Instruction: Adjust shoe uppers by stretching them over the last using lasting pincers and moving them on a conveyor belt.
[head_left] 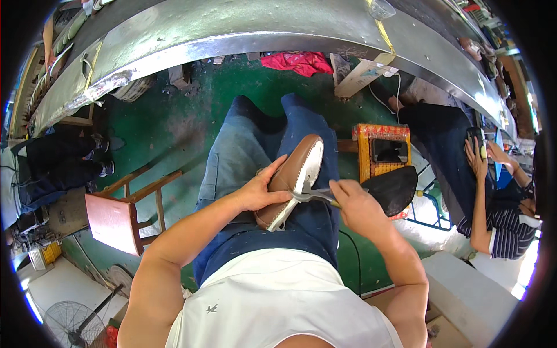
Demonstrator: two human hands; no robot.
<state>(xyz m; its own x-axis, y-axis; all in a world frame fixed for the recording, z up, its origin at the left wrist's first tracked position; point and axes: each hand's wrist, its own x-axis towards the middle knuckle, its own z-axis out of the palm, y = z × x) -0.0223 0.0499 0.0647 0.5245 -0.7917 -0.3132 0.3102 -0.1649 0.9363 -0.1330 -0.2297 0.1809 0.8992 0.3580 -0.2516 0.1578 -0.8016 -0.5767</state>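
A brown shoe upper (pixel 284 177) with a pale underside and a zigzag stitched edge lies sole side toward the right across my thighs. My left hand (pixel 262 188) is closed round its left side, thumb pointing across to the shoe's edge. In my right hand (pixel 354 203) I grip metal pincers (pixel 307 196) with a bit of yellow on the handle. Their head touches the shoe's edge beside my left thumb. Whether the jaws pinch the material is too small to tell.
A metal-topped bench (pixel 232 35) runs across the front. On my right stand an orange crate with a phone (pixel 390 151) on it and a black rounded thing (pixel 391 191). A seated co-worker (pixel 505 232) is farther right. A wooden stool (pixel 116 223) stands left, a fan (pixel 72 325) lower left.
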